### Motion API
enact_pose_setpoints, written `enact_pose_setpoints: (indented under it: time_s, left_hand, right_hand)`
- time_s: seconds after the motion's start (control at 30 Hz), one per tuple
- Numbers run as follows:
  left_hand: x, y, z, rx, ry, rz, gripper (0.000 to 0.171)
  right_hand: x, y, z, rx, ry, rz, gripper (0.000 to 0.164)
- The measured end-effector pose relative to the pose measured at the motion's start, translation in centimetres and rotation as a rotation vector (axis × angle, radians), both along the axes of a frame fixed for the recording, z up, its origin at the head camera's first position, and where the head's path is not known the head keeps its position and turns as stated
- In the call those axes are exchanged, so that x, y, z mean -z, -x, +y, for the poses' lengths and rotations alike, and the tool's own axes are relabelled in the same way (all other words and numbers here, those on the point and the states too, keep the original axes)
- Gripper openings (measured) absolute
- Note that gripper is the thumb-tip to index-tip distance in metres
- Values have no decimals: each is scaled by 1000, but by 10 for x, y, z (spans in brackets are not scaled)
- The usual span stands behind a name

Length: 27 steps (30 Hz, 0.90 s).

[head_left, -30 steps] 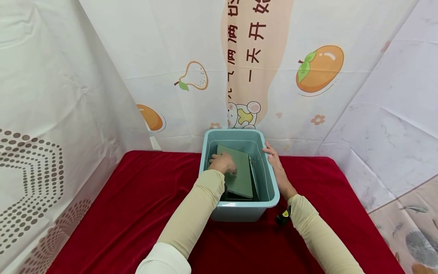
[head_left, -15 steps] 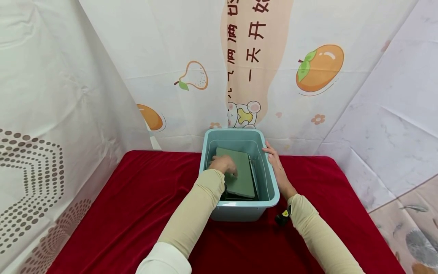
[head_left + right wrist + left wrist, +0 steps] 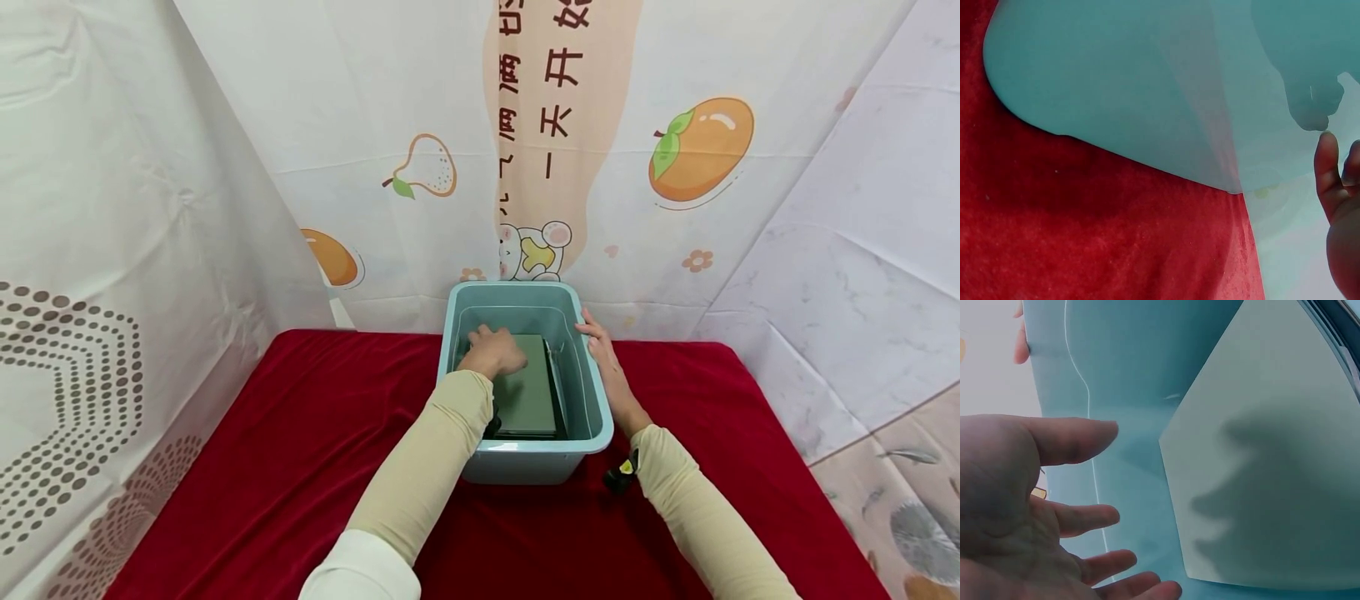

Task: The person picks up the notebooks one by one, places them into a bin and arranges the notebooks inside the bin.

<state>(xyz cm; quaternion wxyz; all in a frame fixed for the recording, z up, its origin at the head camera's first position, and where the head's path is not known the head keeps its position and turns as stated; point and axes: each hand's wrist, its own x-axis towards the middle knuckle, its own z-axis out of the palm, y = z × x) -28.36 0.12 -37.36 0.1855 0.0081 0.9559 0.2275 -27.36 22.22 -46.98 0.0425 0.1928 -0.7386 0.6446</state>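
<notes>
A light-blue plastic bin (image 3: 517, 289) stands on the table, and a flat green book (image 3: 534, 392) lies inside it. My left hand (image 3: 492, 352) is inside the bin, over the book's left part. In the left wrist view, the left hand (image 3: 1035, 506) has its thumb and fingers extended and spread, apart from the green cover (image 3: 1254, 369), on which its shadow falls. My right hand (image 3: 611, 379) rests along the bin's right side, fingertips at the rim. Extended fingers (image 3: 1327, 165) of that hand show against the bin's outer wall (image 3: 1116, 81) in the right wrist view.
Dark and pale edges of other flat items (image 3: 557, 379) show along the book's right side in the bin. Red velvet cloth (image 3: 337, 433) covers the table. Printed white curtains (image 3: 390, 83) hang close behind the bin and on both sides.
The green book has gone from a slanted lie to a flatter, straighter one in the bin. My left hand has let go of it and shifted slightly up and right. The right hand stays put.
</notes>
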Motion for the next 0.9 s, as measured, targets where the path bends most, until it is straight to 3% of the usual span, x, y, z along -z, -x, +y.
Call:
enact_pose_setpoints:
  time_s: [0.23, 0.4, 0.5, 0.73, 0.9]
  left_hand:
    - [-2, -1, 1, 11, -57, 52, 61]
    - [-6, -1, 2, 31, -109, 140, 64]
    - [-11, 0, 0, 51, -150, 179, 65]
    - [-26, -1, -8, 40, -238, 187, 63]
    - [-40, -3, -14, 56, -295, 246, 61]
  right_hand:
    - [-2, -1, 0, 6, -3, 6, 51]
    - [-2, -2, 0, 12, -2, 7, 51]
    - [-4, -2, -2, 21, -17, 7, 51]
    - [-7, -2, -2, 28, -30, -18, 49]
    - [-11, -3, -2, 53, -27, -29, 51]
